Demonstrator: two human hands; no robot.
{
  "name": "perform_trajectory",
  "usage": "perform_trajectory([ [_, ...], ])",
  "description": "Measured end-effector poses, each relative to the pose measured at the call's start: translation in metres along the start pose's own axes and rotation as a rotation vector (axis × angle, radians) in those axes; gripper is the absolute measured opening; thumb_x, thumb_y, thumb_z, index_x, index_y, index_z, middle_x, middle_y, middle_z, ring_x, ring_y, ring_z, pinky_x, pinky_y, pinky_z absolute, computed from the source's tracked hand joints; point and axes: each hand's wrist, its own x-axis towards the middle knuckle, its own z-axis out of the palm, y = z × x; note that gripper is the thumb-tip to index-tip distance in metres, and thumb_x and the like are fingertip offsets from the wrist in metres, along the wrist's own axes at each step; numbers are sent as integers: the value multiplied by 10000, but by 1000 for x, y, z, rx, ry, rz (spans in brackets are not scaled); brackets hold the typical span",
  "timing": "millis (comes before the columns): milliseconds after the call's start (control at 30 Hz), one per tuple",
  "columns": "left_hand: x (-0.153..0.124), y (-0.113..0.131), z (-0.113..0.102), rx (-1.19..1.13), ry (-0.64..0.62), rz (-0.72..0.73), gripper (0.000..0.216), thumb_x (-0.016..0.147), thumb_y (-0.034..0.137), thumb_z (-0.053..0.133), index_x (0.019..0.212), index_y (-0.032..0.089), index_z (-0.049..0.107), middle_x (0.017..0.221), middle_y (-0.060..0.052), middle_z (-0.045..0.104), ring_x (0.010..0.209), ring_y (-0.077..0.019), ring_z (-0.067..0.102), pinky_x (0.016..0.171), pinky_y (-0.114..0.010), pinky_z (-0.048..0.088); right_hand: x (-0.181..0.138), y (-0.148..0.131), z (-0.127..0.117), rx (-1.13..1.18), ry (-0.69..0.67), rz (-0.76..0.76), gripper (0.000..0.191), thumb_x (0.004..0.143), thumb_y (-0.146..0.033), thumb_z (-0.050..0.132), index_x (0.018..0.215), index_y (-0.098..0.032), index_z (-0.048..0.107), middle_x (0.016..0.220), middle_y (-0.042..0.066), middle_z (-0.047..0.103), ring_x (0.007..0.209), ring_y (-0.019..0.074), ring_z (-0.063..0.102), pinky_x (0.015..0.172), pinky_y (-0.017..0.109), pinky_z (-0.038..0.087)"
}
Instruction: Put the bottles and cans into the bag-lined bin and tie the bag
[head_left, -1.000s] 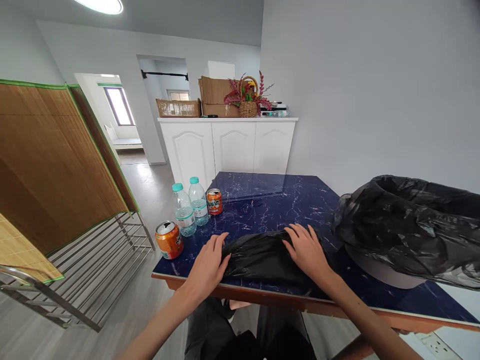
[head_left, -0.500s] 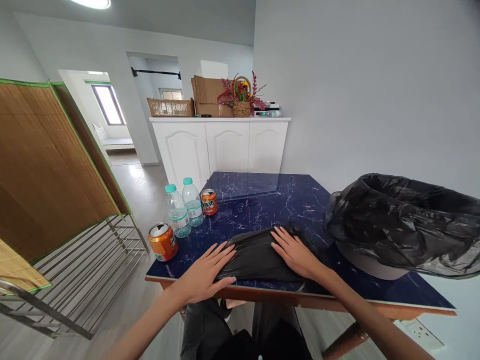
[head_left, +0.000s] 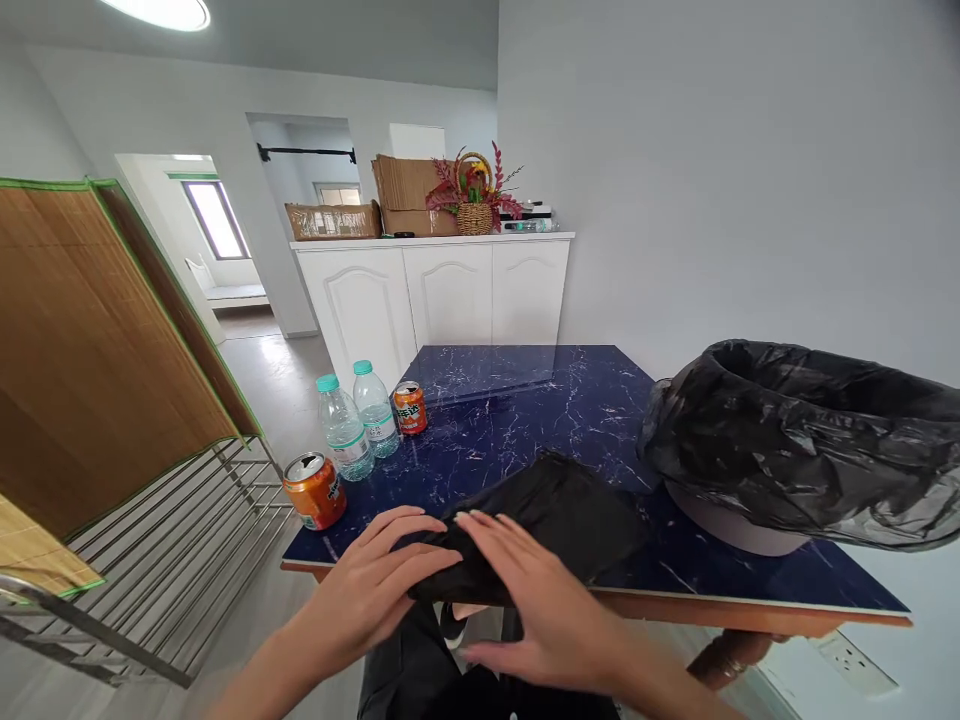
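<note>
A folded black plastic bag (head_left: 570,510) lies at the table's front edge, its near left part hanging a little over the edge. My left hand (head_left: 375,585) has its fingers bent over the bag's left end, with the thumb hidden beneath. On top of the bag, close to the left fingertips, rest the stretched fingers of my right hand (head_left: 540,600). The right thumb stands well apart, below the table edge. Left of the hands is an orange drink can (head_left: 315,492), the thing nearest to the left hand besides the bag.
Two clear bottles with teal caps (head_left: 345,430) and a second orange can (head_left: 410,408) stand along the left edge of the dark blue table (head_left: 517,410). At right is a bin lined with a black bag (head_left: 795,450). A metal rack (head_left: 172,570) stands left; white cabinets (head_left: 450,290) are behind.
Both hands have moved nearer to me and closer together at the bag's left end. The bag has shifted, and its left part is now drawn over the table edge.
</note>
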Motion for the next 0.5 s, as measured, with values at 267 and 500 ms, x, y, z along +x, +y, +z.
perform_trajectory([
  [267,68,24,41,-24,140,-24,427,1035,171,635,1452,209,553,1445,-126,678,1448,-263,549,1197,-482,487,13,35,9,695,654,653,662,1035,-682,448,1393,-179,687,1392,136,733,1315,317,679,1133,466,528],
  [500,76,-4,116,-141,-385,-50,544,1133,445,428,1637,241,429,1716,-81,411,1632,-294,282,1341,-578,255,-13,87,-34,-5,788,657,914,982,-536,564,1726,-155,196,1768,156,267,1613,364,311,1275,552,356],
])
